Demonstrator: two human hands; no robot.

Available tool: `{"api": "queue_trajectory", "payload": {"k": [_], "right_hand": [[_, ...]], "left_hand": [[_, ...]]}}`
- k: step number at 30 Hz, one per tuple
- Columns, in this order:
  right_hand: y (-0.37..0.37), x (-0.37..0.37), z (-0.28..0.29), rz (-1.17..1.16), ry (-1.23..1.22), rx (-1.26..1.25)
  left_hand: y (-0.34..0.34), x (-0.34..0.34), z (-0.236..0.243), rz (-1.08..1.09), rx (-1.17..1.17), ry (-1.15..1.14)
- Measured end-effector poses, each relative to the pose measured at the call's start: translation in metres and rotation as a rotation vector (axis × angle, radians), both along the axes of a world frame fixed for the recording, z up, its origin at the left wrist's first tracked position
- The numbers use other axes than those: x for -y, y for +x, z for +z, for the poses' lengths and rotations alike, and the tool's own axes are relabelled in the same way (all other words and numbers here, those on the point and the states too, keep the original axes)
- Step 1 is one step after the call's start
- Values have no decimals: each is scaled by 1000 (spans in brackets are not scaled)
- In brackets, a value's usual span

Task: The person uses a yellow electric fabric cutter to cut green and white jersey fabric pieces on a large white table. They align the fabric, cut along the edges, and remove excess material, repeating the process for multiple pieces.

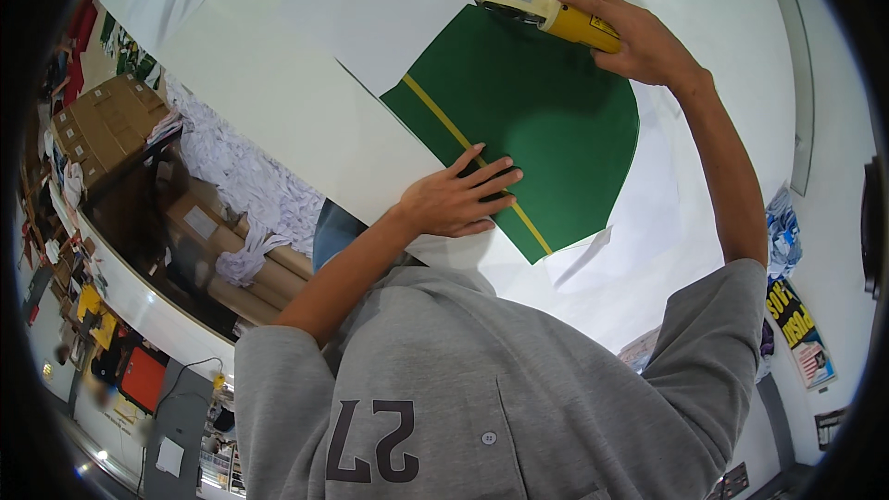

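Across a broad white tabletop point(269, 65) in a cluttered workroom, a person's right hand point(644, 37) was wrapped around the barrel of a yellow-and-cream handheld power tool point(556, 18), index finger stretched along its casing. The tool's metal head sat at the upper edge of a dark green, curved-sided flat panel point(546, 120); contact between the two could not be made out. The left hand point(454, 194), fingers spread and gripping nothing, lay flat on the panel's lower left side, across a straight yellow stripe point(444, 120). The panel rested in front of the person, over thin white sheets point(588, 259) on the tabletop. Beyond the table's left edge were a heap of crumpled white material point(231, 153), brown tubular rolls point(278, 282) and a brown cardboard box point(111, 120).
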State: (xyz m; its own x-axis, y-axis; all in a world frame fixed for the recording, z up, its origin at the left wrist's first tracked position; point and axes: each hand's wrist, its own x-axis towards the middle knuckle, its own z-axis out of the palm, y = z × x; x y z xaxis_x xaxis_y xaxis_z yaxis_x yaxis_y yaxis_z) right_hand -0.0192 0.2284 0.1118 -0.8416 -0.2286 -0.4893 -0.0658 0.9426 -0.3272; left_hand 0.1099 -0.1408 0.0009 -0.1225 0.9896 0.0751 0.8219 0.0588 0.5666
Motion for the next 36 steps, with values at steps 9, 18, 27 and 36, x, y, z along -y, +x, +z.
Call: {"api": "queue_trajectory", "payload": {"k": [9, 18, 27, 36], "right_hand": [[-32, 16, -3, 87, -31, -4], [-79, 62, -13, 280, -181, -91], [-110, 252, -13, 363, -323, -152], [22, 206, 84, -420, -383, -197]], "left_hand": [[1, 0, -2, 12, 25, 32], [4, -1, -3, 30, 6, 55], [4, 2, 11, -9, -41, 39], [-57, 57, 23, 89, -6, 217]]}}
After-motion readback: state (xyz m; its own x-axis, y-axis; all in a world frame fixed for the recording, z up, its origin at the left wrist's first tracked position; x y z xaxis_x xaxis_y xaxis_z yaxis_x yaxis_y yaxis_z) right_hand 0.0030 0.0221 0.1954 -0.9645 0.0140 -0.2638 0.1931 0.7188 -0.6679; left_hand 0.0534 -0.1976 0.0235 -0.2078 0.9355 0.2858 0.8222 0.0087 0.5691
